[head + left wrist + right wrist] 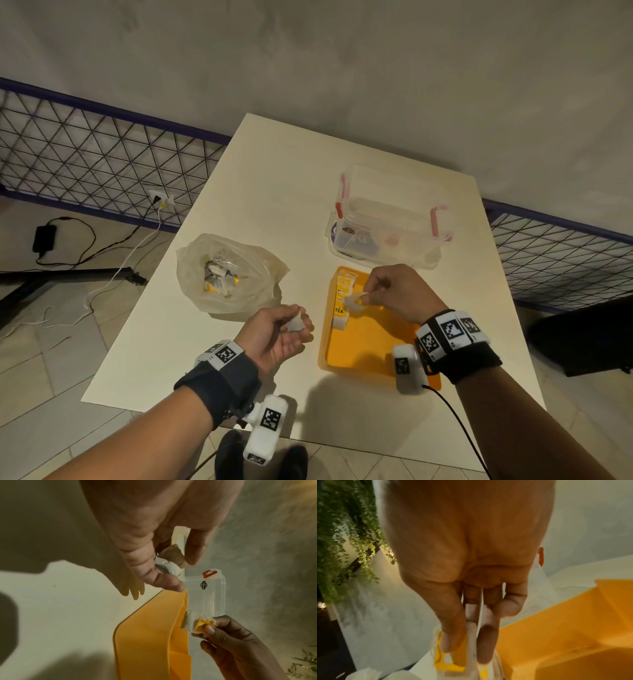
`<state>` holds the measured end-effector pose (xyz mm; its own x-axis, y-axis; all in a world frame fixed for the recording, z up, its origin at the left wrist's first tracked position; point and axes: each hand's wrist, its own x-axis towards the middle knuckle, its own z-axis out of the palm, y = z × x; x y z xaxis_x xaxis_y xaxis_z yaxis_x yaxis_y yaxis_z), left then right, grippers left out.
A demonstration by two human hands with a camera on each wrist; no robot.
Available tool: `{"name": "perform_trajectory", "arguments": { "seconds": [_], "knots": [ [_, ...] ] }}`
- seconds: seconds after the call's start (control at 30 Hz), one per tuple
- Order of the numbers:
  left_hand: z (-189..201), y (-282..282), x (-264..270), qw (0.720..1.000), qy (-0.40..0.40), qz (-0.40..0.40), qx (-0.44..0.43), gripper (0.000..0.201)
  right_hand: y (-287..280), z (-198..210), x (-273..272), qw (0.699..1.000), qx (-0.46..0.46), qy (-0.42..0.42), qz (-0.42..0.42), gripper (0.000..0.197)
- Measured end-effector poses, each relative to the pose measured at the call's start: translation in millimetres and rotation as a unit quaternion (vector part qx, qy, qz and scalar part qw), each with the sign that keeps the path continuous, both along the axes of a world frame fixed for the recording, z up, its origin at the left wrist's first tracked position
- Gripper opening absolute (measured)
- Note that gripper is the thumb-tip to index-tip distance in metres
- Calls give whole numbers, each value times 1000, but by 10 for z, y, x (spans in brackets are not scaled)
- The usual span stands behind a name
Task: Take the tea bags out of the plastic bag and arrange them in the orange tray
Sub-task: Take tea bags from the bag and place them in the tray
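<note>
The orange tray (370, 346) lies on the white table with a row of tea bags (343, 297) along its left side. My right hand (371, 297) hovers over that row, pinching a white tea bag with a yellow tag (356, 302) between thumb and fingers; the same tea bag (199, 624) shows in the left wrist view and again as a tea bag (450, 661) in the right wrist view. Left of the tray, my left hand (297, 325) is palm up, fingers curled round another white tea bag (294, 323), also the tea bag (167, 565). The clear plastic bag (229, 274) holds several more.
A clear lidded box with red clips (387, 219) stands just behind the tray. The table edge (144, 404) runs close to my forearms. A wire fence (85, 154), cables and a wall socket lie beyond on the floor to the left.
</note>
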<state>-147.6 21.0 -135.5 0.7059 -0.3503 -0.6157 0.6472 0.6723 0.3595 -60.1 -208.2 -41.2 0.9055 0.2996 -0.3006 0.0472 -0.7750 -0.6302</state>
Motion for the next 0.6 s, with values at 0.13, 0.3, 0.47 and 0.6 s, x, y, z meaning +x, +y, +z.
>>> {"name": "perform_trajectory", "arguments": {
  "seconds": [0.13,0.3,0.47,0.6],
  "knots": [
    [-17,4,8,1000,1,6,13,10,63,-51,-63,994,-45,88,54,9],
    [-38,-3,-1,1000,6,4,13,13,222,-167,-98,978,-83,163,102,11],
    [-23,-8,-18,1000,5,11,16,12,341,-322,-66,976,-105,176,71,11],
    [-22,7,-36,1000,9,14,4,18,373,-397,-26,985,-115,130,15,11]
  ]
}}
